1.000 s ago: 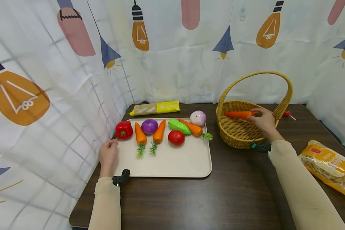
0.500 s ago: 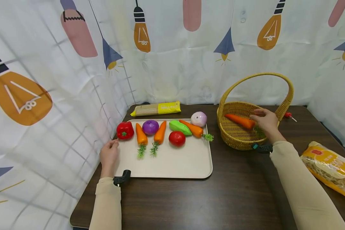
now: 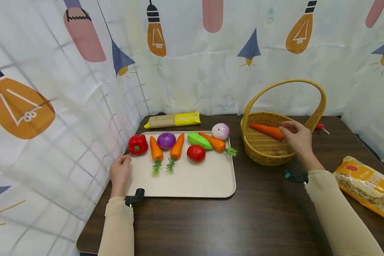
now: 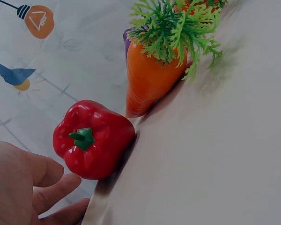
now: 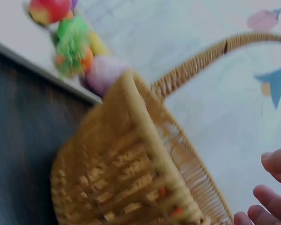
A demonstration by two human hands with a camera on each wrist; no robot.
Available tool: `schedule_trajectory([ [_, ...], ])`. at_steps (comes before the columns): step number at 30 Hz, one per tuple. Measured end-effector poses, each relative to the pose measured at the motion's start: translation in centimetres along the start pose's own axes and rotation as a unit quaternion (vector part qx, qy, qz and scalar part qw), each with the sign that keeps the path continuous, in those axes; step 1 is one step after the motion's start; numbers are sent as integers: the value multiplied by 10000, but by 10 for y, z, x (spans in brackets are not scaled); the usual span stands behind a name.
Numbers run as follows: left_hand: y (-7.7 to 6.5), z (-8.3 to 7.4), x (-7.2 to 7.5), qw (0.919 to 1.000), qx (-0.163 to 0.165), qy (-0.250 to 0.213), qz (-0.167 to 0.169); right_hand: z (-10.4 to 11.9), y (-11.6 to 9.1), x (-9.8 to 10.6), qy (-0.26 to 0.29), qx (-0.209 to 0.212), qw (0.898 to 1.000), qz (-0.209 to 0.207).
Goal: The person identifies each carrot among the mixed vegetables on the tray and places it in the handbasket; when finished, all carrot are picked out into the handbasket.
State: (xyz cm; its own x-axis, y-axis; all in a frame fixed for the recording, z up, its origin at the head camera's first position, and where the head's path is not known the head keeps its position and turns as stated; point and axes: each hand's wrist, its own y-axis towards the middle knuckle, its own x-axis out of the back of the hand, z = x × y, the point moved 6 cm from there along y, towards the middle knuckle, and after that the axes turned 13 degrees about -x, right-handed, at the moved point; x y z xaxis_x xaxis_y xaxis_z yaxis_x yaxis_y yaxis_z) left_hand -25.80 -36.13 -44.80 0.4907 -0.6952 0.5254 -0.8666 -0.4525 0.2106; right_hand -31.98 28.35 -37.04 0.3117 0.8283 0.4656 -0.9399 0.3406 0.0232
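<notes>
In the head view, my right hand hovers over the right side of a wicker basket, its thumb and fingers apart and holding nothing. An orange carrot lies inside the basket, close to the fingertips; its leafy end is hidden. Loosely bent fingers of that hand also show in the right wrist view, beside the basket's rim. My left hand rests at the left edge of a cream tray, fingertips right at its rim. Just beyond them sits a red bell pepper.
Along the tray's far side lie two carrots, a purple onion, a green vegetable, a tomato, another carrot and a pale onion. Behind is a noodle pack; a pasta bag lies right.
My right hand has let go of the carrot, which now lies in the basket, and has drawn back slightly toward the right. The left hand has stayed at the tray's edge.
</notes>
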Motion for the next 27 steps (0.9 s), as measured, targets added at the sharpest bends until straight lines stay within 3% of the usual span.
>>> schedule_trajectory([
  [7,1,1,-4,10000,-38,6,71,9,-30,-8,758,449,9961,-3],
  [12,3,1,-3,10000,-27,24,83,31,-61,-24,1453,901,9853,11],
  [19,6,-1,0,9997,-1,64,222,67,-107,-50,1548,1584,9751,93],
  [27,8,-9,-1,9976,299,-38,627,80,-119,-83,1437,1793,9710,654],
])
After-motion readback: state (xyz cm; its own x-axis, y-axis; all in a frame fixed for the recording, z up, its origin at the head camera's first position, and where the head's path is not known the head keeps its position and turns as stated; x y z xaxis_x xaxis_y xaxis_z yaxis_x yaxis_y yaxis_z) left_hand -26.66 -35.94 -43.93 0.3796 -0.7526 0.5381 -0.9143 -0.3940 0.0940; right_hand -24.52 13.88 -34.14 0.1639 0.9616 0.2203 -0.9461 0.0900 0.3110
